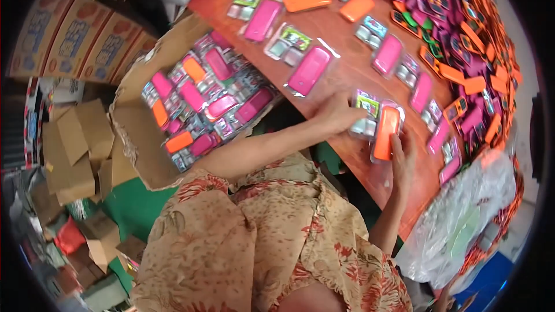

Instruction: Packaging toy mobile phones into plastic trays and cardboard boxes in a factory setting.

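In front of me on the red table, both hands hold a clear plastic blister pack with an orange oblong case (386,134) and a small compartment of pale square pieces with a green-and-pink card (367,104). My left hand (342,114) grips its left edge, with the fingertips partly hidden. The fingers of my right hand (404,153) are closed against the right edge, beside the orange case. Just left of the pack lies another blister with a pink case (309,71). A pink case (387,55) in similar packing sits beyond my hands.
A large open carton (136,133) full of similar packs stands left of the table (231,11). A heap of pink and orange cases (462,52) covers the right side. Clear plastic bags (462,214) lie at the near right, and stacked cartons (81,37) stand at far left.
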The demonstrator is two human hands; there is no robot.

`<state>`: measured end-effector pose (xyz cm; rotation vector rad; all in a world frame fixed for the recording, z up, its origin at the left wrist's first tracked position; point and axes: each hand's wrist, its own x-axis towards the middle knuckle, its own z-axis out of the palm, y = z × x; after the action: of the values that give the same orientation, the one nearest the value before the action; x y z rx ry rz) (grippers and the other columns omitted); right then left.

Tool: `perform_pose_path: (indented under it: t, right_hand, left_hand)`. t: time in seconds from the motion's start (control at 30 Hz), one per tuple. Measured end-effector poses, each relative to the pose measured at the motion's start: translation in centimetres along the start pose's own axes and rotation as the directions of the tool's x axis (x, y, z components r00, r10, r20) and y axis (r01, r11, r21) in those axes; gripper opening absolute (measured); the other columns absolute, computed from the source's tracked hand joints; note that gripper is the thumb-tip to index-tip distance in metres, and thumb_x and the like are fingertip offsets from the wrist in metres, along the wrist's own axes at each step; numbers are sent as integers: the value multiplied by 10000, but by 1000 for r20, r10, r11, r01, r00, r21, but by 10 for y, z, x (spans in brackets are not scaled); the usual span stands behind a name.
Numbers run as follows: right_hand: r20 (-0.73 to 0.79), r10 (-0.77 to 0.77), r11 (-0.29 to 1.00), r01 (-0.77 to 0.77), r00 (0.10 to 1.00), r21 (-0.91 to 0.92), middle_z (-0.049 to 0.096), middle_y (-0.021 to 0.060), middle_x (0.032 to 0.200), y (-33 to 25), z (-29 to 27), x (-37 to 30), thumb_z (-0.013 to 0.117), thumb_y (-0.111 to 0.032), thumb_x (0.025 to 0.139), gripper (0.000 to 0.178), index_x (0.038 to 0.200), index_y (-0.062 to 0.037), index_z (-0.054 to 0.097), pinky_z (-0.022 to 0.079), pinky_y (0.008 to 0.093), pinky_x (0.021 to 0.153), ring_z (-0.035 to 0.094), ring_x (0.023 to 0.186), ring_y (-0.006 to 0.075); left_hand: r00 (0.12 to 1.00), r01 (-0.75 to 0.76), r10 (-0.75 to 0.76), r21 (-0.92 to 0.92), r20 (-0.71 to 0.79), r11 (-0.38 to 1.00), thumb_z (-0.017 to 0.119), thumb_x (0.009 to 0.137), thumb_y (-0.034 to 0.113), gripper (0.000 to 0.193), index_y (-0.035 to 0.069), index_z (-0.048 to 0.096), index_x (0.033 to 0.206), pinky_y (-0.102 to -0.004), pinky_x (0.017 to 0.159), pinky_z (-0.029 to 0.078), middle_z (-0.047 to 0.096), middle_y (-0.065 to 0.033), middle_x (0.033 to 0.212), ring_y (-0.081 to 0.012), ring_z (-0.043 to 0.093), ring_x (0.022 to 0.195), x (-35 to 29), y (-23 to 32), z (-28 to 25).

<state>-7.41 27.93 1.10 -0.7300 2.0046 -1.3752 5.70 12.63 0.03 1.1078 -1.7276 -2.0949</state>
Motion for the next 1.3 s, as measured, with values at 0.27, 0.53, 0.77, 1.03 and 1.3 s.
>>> perform_pose_path:
  t: [0.27,0.53,0.77,1.03,1.3]
  right_hand:
    - [85,-43,990,31,995,140,521,40,975,-37,48,-18,480,-76,838,258,1084,3,465,398,205,752,484,889,92]
    - [473,-151,989,133,868,71,499,36,803,-73,135,-20,555,-44,769,399,1140,-11,412,415,207,567,473,667,85]
    - [755,7,991,-106,656,83,518,86,802,-61,222,-16,568,-147,778,487,1181,10,345,432,251,577,502,652,127]
    - [825,-26,990,-97,565,98,514,73,922,-75,280,4,548,-165,804,454,1194,-29,360,425,220,621,506,756,101]
    - [817,81,977,-206,570,46,540,18,875,-45,238,0,506,-138,830,263,1065,-28,468,430,217,637,523,752,86]
  left_hand:
    - [993,-102,82,-265,-83,959,590,712,188,379,-37,445,980,-284,667,444,528,-78,844,-159,524,795,-47,13,-45]
    - [998,-36,-9,-676,-64,736,524,793,97,311,-7,447,1076,-284,736,473,565,-82,955,-143,574,810,-107,-9,-140]
    - [955,-97,-135,-713,-262,694,508,801,125,330,-11,430,1091,-340,742,481,559,-97,950,-187,566,865,-157,-65,-204]
    - [869,-241,-165,-691,-466,682,494,828,173,244,30,495,1025,-354,728,496,570,-70,973,-189,570,875,-165,-88,-273]
    - [827,-377,-123,-704,-548,602,582,775,154,241,52,516,983,-354,758,479,579,-65,951,-187,567,880,-129,-118,-345]
